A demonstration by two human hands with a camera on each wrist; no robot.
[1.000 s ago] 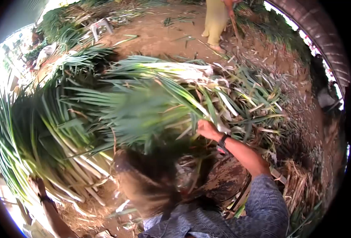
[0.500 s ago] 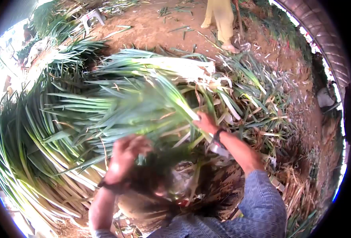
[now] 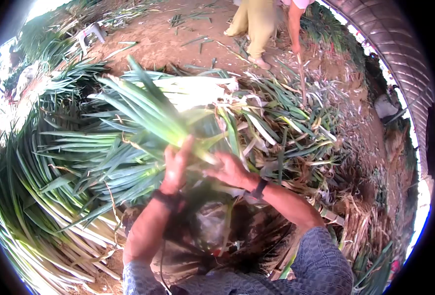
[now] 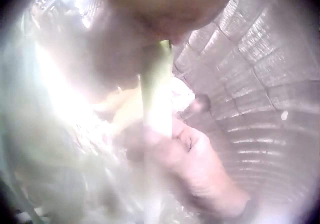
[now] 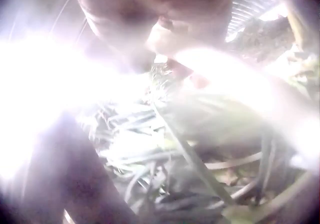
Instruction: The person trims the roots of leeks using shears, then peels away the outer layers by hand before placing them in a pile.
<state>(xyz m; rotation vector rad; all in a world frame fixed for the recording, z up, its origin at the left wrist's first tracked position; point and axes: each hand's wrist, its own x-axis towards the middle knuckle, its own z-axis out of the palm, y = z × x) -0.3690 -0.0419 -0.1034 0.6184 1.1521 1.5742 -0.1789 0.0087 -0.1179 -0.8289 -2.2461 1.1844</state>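
Observation:
In the head view a leek (image 3: pixel 153 110) with broad green leaves slants from upper left down to its pale end between the two hands. My left hand (image 3: pixel 175 167) holds it where the leaves meet the stalk, fingers pointing up. The right hand (image 3: pixel 231 170) pinches near the white lower end. The left wrist view shows the pale stalk (image 4: pixel 157 96) upright, with the right hand (image 4: pixel 200 169) around its lower part and the blurred left hand (image 4: pixel 165 9) above. Glare washes out much of the right wrist view, where the right hand (image 5: pixel 160 19) is at the top.
Long leeks (image 3: pixel 45 206) are heaped at the left, and a bundle with white ends (image 3: pixel 198 88) lies beyond the hands. Loose trimmings (image 3: pixel 296 132) cover the right side. A person in yellow trousers (image 3: pixel 259 24) stands at the back, holding a stick (image 3: pixel 302 78). A stool (image 3: pixel 92 33) is upper left.
The left hand has come up from the lower left to the leek. The right hand has moved left with the leek, whose leaves now stand higher. The other person's legs appear further left.

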